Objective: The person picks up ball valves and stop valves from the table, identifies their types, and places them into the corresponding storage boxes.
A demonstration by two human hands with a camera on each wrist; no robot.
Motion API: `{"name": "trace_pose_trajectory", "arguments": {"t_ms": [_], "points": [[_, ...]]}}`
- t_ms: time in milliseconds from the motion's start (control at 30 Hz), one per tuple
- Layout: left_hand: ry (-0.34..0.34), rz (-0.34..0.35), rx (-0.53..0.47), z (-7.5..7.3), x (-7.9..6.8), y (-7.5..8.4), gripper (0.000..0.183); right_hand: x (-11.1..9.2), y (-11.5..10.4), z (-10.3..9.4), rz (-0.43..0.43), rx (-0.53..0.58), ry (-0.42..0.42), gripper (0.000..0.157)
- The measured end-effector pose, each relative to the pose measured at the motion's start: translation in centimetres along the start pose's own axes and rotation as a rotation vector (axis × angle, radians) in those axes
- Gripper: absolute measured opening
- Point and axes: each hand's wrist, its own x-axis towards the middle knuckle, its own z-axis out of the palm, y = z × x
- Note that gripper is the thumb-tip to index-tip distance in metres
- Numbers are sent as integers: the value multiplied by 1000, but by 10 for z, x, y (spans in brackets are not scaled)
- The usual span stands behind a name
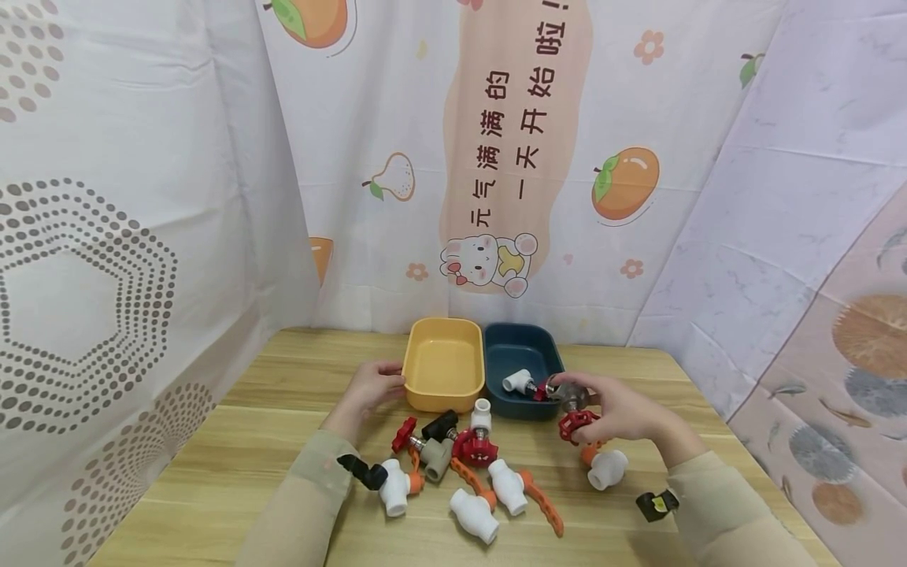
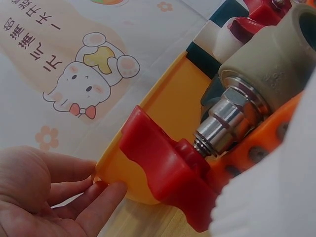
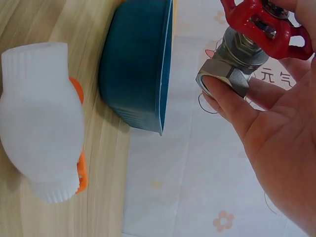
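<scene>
My right hand [image 1: 627,409] grips a metal gate valve [image 3: 236,63] with a red handwheel [image 3: 264,27], raised beside the near right corner of the dark blue bin [image 1: 520,413]. In the right wrist view a finger lies against the valve's open metal end. Inside the blue bin lies a white valve [image 1: 517,381] with a red handle. My left hand [image 1: 372,388] has its fingertips at the left side of the yellow bin [image 1: 445,403], the fingers fairly straight. The yellow bin's inside is bare.
Several valves lie in front of the bins: white ones with orange levers [image 1: 508,487], a grey-green one [image 1: 435,458] with a red handle, a black one [image 1: 441,425], and a white one with a red handwheel [image 1: 476,447]. Another white valve [image 1: 607,470] lies below my right hand. A printed curtain [image 1: 368,268] hangs behind.
</scene>
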Motion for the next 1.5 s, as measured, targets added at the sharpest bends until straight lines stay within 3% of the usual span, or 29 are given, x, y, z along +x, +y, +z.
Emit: {"name": "trace_pose_trajectory", "arguments": {"t_ms": [300, 800, 1500], "points": [[2, 2, 7, 0, 2, -2, 44, 1, 5, -4, -31, -8, 18, 79], [-5, -10, 1, 0, 1, 0, 44, 9, 2, -9, 143, -19, 88, 76], [-16, 7, -7, 0, 0, 1, 45, 33, 13, -13, 248, -74, 236, 74]]}}
